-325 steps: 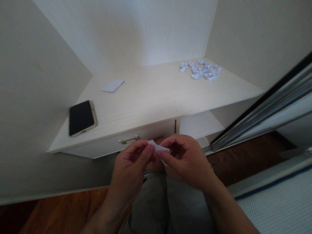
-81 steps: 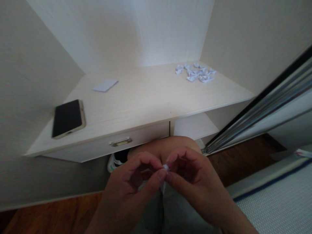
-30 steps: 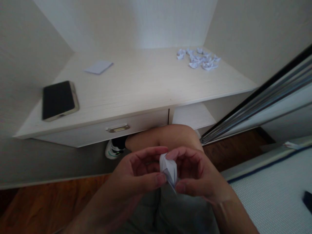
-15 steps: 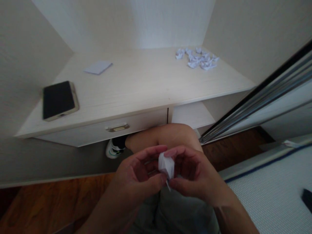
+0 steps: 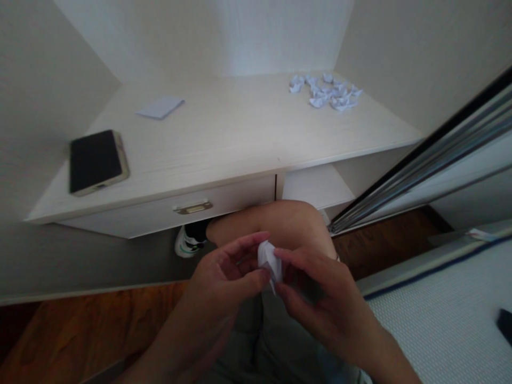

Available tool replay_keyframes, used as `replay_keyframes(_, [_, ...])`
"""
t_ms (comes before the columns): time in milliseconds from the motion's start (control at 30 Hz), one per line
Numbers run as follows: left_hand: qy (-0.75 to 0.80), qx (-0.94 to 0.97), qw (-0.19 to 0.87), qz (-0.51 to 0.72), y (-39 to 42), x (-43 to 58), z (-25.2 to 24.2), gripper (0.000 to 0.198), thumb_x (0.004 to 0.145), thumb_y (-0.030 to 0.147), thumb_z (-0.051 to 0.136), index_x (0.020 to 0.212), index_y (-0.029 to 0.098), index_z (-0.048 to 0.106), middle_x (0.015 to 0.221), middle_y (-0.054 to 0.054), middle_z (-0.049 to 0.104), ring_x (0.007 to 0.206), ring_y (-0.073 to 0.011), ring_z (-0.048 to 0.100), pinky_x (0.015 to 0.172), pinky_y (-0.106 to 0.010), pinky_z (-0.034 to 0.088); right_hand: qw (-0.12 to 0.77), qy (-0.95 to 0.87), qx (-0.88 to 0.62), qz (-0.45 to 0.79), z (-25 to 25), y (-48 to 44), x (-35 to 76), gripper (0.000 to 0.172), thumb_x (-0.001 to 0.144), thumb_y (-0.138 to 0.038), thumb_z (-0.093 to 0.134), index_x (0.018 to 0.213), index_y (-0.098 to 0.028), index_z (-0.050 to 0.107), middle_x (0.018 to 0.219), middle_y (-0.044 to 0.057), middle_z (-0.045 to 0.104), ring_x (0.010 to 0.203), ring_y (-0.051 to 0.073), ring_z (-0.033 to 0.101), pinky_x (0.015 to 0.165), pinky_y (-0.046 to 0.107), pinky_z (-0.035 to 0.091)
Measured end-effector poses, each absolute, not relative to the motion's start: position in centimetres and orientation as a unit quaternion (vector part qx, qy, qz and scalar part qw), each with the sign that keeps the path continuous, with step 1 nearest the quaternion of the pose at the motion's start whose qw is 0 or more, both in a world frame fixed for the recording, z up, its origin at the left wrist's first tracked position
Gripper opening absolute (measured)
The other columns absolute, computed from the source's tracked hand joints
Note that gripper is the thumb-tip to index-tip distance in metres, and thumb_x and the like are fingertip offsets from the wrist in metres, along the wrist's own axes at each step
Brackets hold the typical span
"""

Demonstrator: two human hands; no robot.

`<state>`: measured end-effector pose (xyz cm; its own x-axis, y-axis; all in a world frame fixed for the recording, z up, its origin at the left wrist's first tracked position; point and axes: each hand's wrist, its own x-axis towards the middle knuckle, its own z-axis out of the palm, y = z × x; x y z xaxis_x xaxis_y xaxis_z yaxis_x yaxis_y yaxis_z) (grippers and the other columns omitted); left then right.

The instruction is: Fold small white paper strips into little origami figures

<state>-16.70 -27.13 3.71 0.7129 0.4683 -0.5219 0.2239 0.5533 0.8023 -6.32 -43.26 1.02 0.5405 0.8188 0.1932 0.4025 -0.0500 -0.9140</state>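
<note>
A small folded white paper [image 5: 270,261] is held between my two hands above my lap. My left hand [image 5: 230,280] pinches it from the left, thumb in front and fingers behind. From the right, my right hand [image 5: 320,293] grips its edge with the thumb and index finger. Several small crumpled or folded white papers [image 5: 330,95] lie in a group at the back right of the white desk [image 5: 224,133]. A flat folded white sheet [image 5: 161,107] rests on the desk's left side.
A dark-screened phone [image 5: 97,161] lies at the desk's left end. Below the desktop are a drawer with a metal handle [image 5: 193,208] and an open shelf [image 5: 316,186]. My bare knee is against the desk front; a sliding door frame [image 5: 416,154] stands at the right.
My right hand has shifted its hold, with its fingers straighter and the palm turned more downward. The folded paper has moved slightly up and left.
</note>
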Motion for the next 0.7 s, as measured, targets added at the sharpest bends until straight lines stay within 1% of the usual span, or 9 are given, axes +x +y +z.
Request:
replay_keyframes(67, [0.375,0.458,0.802,0.076,-27.2,-16.5,3.6,0.054,0.059,0.020,0.098,0.110,0.018,0.080,0.101,-0.008,0.082,0.088,-0.0205,0.074,0.078,-0.027,0.058,0.542,-0.422,-0.692,0.220,1.0,-43.3,-6.4,0.045,0.094,-0.016,0.072,0.138,-0.025,0.067,0.110,0.003,0.076,0.091,0.015,0.069,0.080,0.028,0.055])
replay_keyframes(133, [0.374,0.452,0.806,0.076,-27.2,-16.4,3.5,0.054,0.058,0.020,0.098,0.110,0.018,0.080,0.099,-0.007,0.082,0.085,-0.0199,0.073,0.077,-0.027,0.058,0.554,-0.401,-0.689,0.238,0.9,-43.3,-6.4,0.045,0.093,-0.015,0.072,0.136,-0.026,0.069,0.104,0.002,0.076,0.085,0.014,0.068,0.075,0.027,0.054])
replay_keyframes(233, [0.374,0.451,0.806,0.079,-27.3,-16.5,3.5,0.054,0.059,0.021,0.098,0.110,0.018,0.080,0.098,-0.007,0.082,0.085,-0.0198,0.073,0.076,-0.027,0.058,0.562,-0.381,-0.690,0.249,0.9,-43.2,-6.4,0.045,0.090,-0.014,0.074,0.134,-0.026,0.070,0.099,0.000,0.076,0.079,0.013,0.066,0.070,0.026,0.053])
replay_keyframes(367, [0.370,0.454,0.807,0.079,-27.4,-16.6,3.4,0.055,0.059,0.021,0.098,0.110,0.018,0.080,0.100,-0.008,0.083,0.088,-0.0208,0.075,0.077,-0.027,0.058,0.559,-0.384,-0.696,0.236,1.3,-43.0,-6.5,0.044,0.090,-0.013,0.074,0.132,-0.025,0.071,0.099,-0.001,0.077,0.078,0.012,0.066,0.070,0.024,0.053])
replay_keyframes(433, [0.360,0.464,0.805,0.079,-27.4,-16.7,3.3,0.054,0.061,0.020,0.097,0.112,0.019,0.080,0.102,-0.008,0.083,0.091,-0.0211,0.076,0.079,-0.027,0.059,0.548,-0.391,-0.708,0.214,1.5,-43.0,-6.6,0.044,0.089,-0.012,0.073,0.131,-0.025,0.070,0.099,-0.001,0.077,0.078,0.012,0.067,0.070,0.023,0.054])
replay_keyframes(500, [0.347,0.477,0.804,0.081,-27.4,-16.7,3.1,0.052,0.066,0.019,0.095,0.115,0.020,0.079,0.104,-0.007,0.083,0.094,-0.0213,0.077,0.083,-0.028,0.059,0.528,-0.408,-0.723,0.181,1.6,-42.9,-6.8,0.044,0.089,-0.011,0.072,0.132,-0.023,0.068,0.101,0.001,0.078,0.079,0.013,0.069,0.071,0.024,0.056])
replay_keyframes(567, [0.337,0.485,0.802,0.084,-27.4,-16.8,2.8,0.051,0.069,0.018,0.093,0.117,0.021,0.078,0.105,-0.007,0.082,0.097,-0.0215,0.077,0.086,-0.028,0.059,0.501,-0.429,-0.739,0.138,1.3,-42.9,-7.2,0.044,0.091,-0.013,0.069,0.134,-0.021,0.065,0.108,0.004,0.078,0.085,0.015,0.072,0.076,0.026,0.058])
replay_keyframes(633, [0.332,0.492,0.800,0.087,-27.4,-16.9,2.5,0.049,0.072,0.017,0.091,0.119,0.021,0.077,0.107,-0.006,0.082,0.099,-0.0212,0.077,0.087,-0.028,0.059,0.471,-0.448,-0.755,0.087,0.9,-42.9,-7.6,0.043,0.094,-0.014,0.066,0.137,-0.019,0.062,0.115,0.008,0.078,0.094,0.019,0.075,0.082,0.031,0.061])
replay_keyframes(700, [0.324,0.498,0.799,0.092,-27.4,-16.9,2.2,0.050,0.072,0.015,0.090,0.120,0.021,0.077,0.109,-0.006,0.082,0.100,-0.0209,0.077,0.087,-0.026,0.059,0.438,-0.465,-0.768,0.044,0.4,-42.8,-8.1,0.043,0.097,-0.015,0.062,0.139,-0.017,0.059,0.116,0.012,0.078,0.097,0.024,0.076,0.083,0.036,0.063])
